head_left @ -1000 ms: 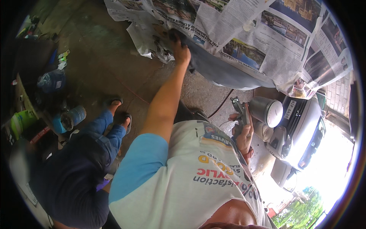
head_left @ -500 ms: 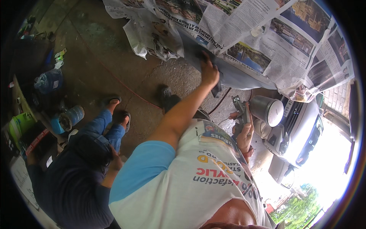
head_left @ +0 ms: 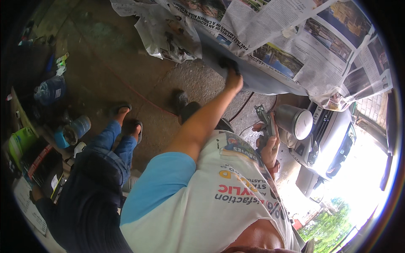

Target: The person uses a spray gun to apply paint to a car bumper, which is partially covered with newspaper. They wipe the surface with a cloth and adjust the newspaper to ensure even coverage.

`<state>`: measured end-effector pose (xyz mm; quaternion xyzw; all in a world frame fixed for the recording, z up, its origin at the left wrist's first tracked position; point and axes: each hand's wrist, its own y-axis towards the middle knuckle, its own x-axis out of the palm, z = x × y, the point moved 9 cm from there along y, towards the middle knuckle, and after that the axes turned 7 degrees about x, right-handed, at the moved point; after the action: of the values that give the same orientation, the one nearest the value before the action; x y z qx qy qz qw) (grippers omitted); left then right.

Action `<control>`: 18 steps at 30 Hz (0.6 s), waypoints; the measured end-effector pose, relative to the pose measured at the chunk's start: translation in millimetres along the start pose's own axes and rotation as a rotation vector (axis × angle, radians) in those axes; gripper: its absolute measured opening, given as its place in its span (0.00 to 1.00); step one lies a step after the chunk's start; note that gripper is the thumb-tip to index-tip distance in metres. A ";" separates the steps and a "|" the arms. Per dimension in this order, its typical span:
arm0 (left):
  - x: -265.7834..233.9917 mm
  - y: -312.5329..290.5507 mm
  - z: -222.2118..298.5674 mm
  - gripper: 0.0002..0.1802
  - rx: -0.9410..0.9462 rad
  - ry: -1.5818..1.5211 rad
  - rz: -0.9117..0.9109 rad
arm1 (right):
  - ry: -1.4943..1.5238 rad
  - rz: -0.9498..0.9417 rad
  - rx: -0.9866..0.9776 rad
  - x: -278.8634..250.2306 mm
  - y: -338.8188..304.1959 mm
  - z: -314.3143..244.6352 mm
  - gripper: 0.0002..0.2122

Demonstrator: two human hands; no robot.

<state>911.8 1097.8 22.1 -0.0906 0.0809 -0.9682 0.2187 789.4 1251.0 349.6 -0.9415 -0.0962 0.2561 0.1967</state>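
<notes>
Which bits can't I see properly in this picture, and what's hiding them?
All in the head view:
The dark thing at the left hand: too blurred to tell what it is.
Inside the grey cup by the spray gun in the right hand: hidden by its metal wall.
Whatever the newspaper covers: hidden beneath it.
The head of the person in the dark top: cut off by the lower edge.

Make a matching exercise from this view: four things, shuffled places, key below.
Things:
1. black cloth
2. grey metal spray gun
3. thin red hose
4. white printed newspaper sheets

Places:
A. bordering the smooth grey panel
B. in the right hand
C. in the left hand
D. across the rough concrete floor

Pairs: 1-C, 2-B, 3-D, 4-A
</notes>
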 end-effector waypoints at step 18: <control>7.7 3.6 -91.7 0.37 -0.280 -0.083 -0.121 | 0.036 0.113 0.107 -26.3 -30.7 29.0 0.49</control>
<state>887.1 1102.0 -66.5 -0.1649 0.2003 -0.9543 0.1483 749.5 1280.7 351.2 -0.9380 -0.0254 0.2546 0.2337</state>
